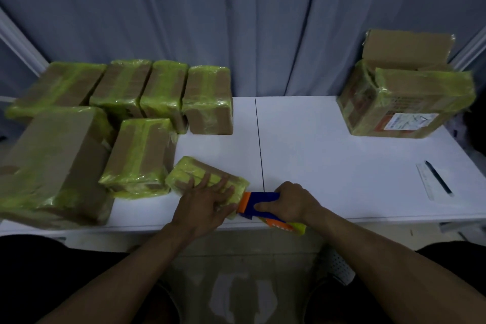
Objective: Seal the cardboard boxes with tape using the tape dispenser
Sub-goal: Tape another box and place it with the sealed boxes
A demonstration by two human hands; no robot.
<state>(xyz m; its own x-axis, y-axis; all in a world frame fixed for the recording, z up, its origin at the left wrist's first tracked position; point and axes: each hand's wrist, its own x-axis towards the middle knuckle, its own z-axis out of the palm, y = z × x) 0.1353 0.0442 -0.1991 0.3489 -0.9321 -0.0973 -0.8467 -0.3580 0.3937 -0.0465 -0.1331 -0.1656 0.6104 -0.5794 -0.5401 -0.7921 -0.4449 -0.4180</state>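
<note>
A small flat cardboard box wrapped in yellow-green tape lies near the front edge of the white table. My left hand presses down on its near right part with fingers spread straight. My right hand grips the blue and orange tape dispenser, whose orange end meets the box's right edge. The yellow-green tape roll shows under my right wrist.
Several taped boxes crowd the table's left half, with a large one at the front left. A bigger box with open flaps stands at the back right. A ruler and pen lie at the right. A grey curtain hangs behind.
</note>
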